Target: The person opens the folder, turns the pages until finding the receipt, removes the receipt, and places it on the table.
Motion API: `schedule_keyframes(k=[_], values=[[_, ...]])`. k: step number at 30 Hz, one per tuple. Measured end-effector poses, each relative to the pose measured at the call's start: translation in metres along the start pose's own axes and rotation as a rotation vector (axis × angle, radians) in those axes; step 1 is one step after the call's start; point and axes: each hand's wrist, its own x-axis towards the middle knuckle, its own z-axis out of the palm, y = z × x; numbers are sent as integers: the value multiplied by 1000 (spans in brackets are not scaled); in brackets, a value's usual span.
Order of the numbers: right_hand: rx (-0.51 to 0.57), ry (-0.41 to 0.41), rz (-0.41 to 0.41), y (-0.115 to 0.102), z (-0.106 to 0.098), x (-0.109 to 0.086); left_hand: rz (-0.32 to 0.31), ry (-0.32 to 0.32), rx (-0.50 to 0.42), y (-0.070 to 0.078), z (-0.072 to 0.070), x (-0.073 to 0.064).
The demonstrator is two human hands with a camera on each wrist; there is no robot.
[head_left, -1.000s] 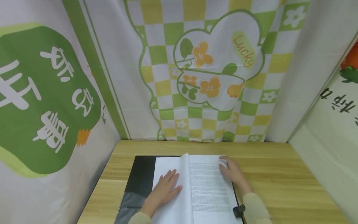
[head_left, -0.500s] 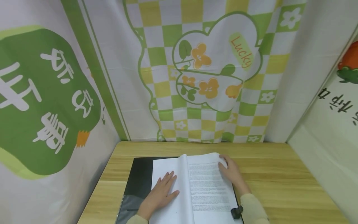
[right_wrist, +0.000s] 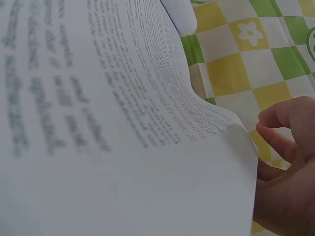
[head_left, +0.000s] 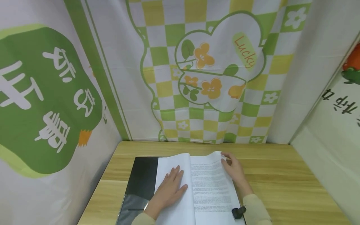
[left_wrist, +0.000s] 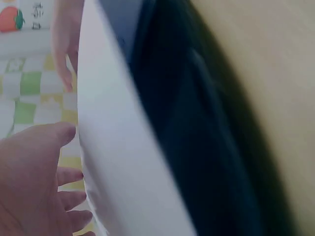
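Observation:
A document in a black folder [head_left: 142, 172] lies spread on the wooden table. My left hand [head_left: 170, 189] rests with extended fingers on the blank white left page [head_left: 160, 167]. In the left wrist view, the fingers of that left hand [left_wrist: 34, 172] meet the white sheets edge-on. My right hand [head_left: 235, 168] is at the top outer corner of the printed right page [head_left: 211, 187], thumb and forefinger bent around the raised corner. The right wrist view has the right hand [right_wrist: 290, 162] at the curved page edge [right_wrist: 236, 130], some fingers partly hidden behind the paper.
The wooden table [head_left: 281, 181] extends to both sides of the folder. Behind it hangs a green and yellow checked cloth [head_left: 174, 100], with printed cloth walls left and right. A small black device [head_left: 238, 212] sits at the right sleeve.
The top right corner of the printed page has risen and curls up at my right hand. My left hand has shifted slightly up and right, and the left page's top edge now bulges upward.

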Motion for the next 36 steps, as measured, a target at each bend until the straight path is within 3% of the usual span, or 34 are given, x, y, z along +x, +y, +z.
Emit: schedule_keyframes(k=[7, 11, 16, 21, 28, 36], values=[[-20, -2, 4, -2, -2, -1, 99, -5, 191, 33, 8, 32], [-11, -7, -3, -6, -1, -2, 22, -37, 227, 35, 12, 41], [24, -38, 20, -9, -2, -3, -76, -77, 142, 24, 17, 35], [33, -42, 16, -12, -5, -4, -77, -63, 70, 17, 19, 30], [100, -89, -29, -13, -6, -9, -85, -76, 62, 12, 20, 23], [198, -143, 1, -14, -10, -17, -48, -41, 43, 9, 22, 11]])
